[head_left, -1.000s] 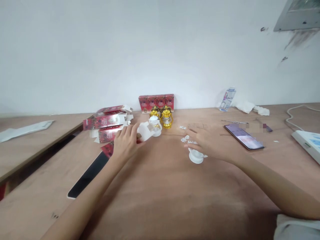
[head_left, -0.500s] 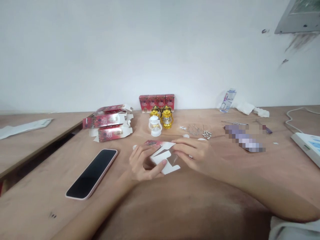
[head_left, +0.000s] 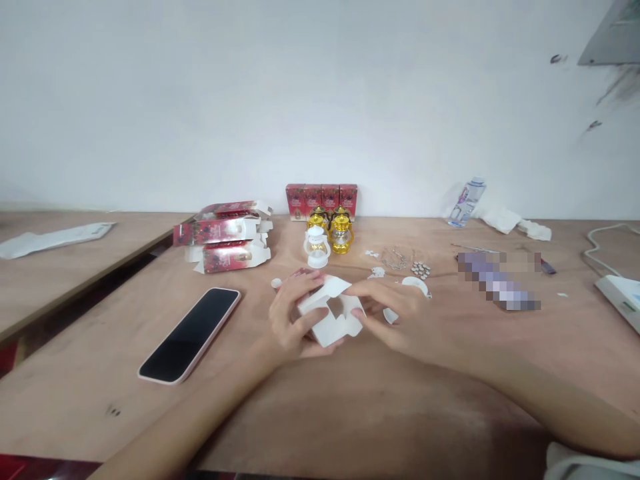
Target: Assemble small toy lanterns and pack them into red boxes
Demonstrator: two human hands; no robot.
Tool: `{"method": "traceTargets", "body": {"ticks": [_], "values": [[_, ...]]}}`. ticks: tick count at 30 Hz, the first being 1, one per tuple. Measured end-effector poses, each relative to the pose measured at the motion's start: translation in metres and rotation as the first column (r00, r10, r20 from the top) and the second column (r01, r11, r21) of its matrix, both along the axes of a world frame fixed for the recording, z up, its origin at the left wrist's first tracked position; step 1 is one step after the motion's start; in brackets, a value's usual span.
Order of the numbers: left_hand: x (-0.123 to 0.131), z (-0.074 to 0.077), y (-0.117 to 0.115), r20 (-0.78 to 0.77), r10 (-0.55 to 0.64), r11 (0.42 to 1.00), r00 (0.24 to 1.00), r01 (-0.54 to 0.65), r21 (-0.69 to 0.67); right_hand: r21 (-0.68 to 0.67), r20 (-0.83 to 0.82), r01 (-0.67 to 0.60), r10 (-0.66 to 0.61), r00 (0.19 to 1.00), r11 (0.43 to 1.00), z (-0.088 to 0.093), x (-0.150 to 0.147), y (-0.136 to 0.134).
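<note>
On my feed, the box (head_left: 325, 330) sits above the desk (head_left: 290, 413) between both hands, its white flaps open towards me; I can't make out what is inside. Four red boxes (head_left: 321, 200) stand in a row against the wall, their contents hidden. To the left I count at least three cartons (head_left: 227, 257), piled with end flaps out. One white lantern (head_left: 317, 251) stands before at least two gold lanterns (head_left: 341, 239). My left hand (head_left: 290, 320) is curled around the box, gripping it. My right hand (head_left: 397, 313) is half open, thumb and fingers touching the flaps; whether it pinches them, I can't tell.
</note>
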State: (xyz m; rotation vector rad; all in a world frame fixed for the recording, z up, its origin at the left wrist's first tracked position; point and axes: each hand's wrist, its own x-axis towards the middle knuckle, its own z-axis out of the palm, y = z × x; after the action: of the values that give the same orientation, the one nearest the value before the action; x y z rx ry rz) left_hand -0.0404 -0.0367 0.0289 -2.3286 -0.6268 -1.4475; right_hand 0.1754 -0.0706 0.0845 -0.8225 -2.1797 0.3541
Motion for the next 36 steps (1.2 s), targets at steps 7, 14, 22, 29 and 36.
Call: {"method": "traceTargets", "body": {"ticks": [7,14,22,29,36], "values": [[0.002,0.005,-0.015,0.151,0.019,0.993,0.988,-0.001,-0.115,-0.292,-0.337,-0.273,0.168,0.926,0.917,0.002,0.002,0.0],[0.003,0.008,-0.012,0.127,0.13,0.99,0.983,-0.123,-0.064,-0.281,-0.313,-0.307,0.216,0.925,0.909,0.003,0.002,0.009],[0.014,0.01,-0.007,0.109,-0.075,0.985,0.991,0.057,0.161,-0.229,-0.3,-0.187,0.114,0.947,0.955,-0.007,-0.01,0.007],[0.014,0.01,-0.008,0.11,-0.061,0.991,0.992,0.047,0.125,-0.303,-0.313,-0.185,0.086,0.946,0.935,-0.01,-0.012,0.005],[0.014,0.003,-0.007,0.107,-0.039,0.99,0.993,0.025,0.136,-0.273,-0.33,-0.138,0.042,0.943,0.952,-0.014,-0.016,0.003]]}}
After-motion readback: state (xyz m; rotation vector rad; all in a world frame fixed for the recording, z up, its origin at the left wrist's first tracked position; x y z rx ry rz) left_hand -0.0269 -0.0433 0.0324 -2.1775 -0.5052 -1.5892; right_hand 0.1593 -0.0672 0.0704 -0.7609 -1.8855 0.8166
